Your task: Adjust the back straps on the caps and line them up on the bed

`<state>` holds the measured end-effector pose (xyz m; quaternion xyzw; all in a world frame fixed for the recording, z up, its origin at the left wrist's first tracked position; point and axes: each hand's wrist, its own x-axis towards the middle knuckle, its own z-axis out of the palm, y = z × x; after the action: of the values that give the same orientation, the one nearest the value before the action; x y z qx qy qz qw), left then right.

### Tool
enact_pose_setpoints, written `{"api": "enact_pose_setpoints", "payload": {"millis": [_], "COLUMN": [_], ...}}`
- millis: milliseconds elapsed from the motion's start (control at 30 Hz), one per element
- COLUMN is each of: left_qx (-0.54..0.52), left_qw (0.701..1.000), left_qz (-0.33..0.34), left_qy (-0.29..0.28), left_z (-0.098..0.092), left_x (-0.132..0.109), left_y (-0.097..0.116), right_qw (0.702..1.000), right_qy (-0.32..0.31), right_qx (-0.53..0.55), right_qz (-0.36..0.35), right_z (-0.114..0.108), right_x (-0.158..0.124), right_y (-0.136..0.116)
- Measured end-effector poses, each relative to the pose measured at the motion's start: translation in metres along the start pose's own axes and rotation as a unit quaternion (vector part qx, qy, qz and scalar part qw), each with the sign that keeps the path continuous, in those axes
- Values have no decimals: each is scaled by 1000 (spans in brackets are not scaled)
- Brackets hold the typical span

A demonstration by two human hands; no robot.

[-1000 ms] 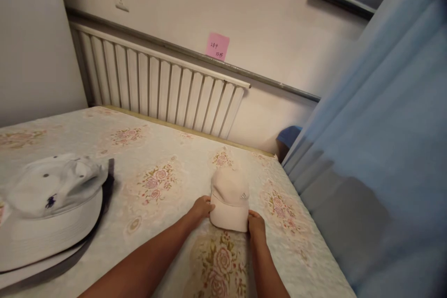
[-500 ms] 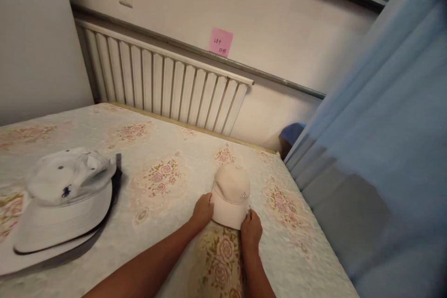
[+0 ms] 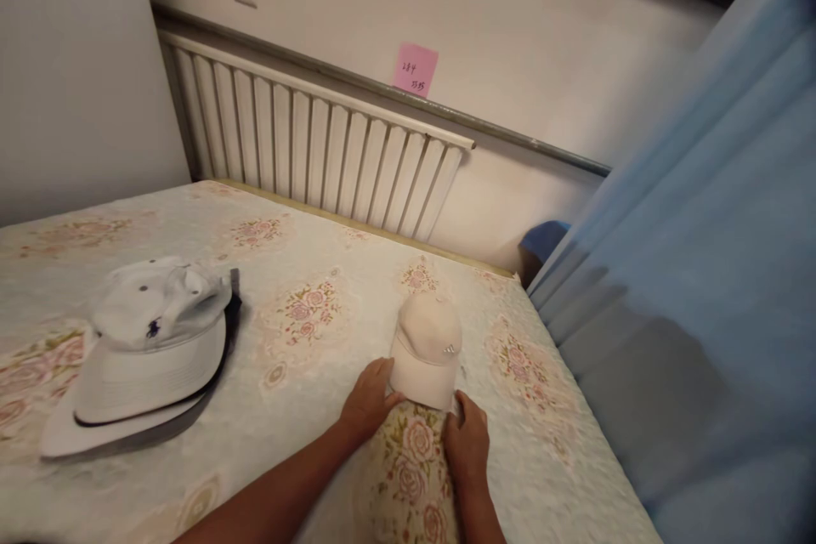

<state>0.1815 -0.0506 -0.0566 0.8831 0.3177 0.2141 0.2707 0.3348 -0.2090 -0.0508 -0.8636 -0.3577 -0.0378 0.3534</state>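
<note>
A pale beige baseball cap (image 3: 426,344) with a small silver logo rests on the floral bedspread, its brim toward me. By the brim's left corner is my left hand (image 3: 370,399), thumb spread away from the fingers and lying just below the brim edge. My right hand (image 3: 468,442) is beside the brim's right corner, fingers slightly bent and thumb apart. Whether either hand still touches the brim is hard to tell. On the left of the bed lies a stack of caps, topped by a white cap (image 3: 159,331) with a dark horse-rider emblem; another white brim and a dark one show beneath.
The floral bedspread (image 3: 306,442) covers the bed. Behind it are a white radiator (image 3: 312,136) and a wall with a pink note (image 3: 416,68). A blue curtain (image 3: 701,314) hangs along the right side. A blue object (image 3: 545,240) shows at the far right corner.
My left thumb has come off the brim and moved below its edge; my right hand has drawn slightly away. The beige cap stays on the bed. The view has shifted slightly.
</note>
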Motion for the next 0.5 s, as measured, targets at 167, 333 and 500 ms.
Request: {"api": "enact_pose_setpoints", "payload": {"millis": [167,333,500], "left_qx": [15,27,35], "left_qw": [1000,1000,999], "left_qz": [8,10,10], "left_qy": [11,10,0], "left_z": [3,2,1], "left_x": [-3,-4,-4], "left_y": [-1,1,3], "right_qw": [1000,1000,1000], "right_qy": [-3,-3,-6], "right_qx": [-4,-4,-10], "right_qz": [-14,-20,-22], "right_z": [-2,-1,3], "right_x": [4,5,5], "right_y": [-8,-7,-2]}}
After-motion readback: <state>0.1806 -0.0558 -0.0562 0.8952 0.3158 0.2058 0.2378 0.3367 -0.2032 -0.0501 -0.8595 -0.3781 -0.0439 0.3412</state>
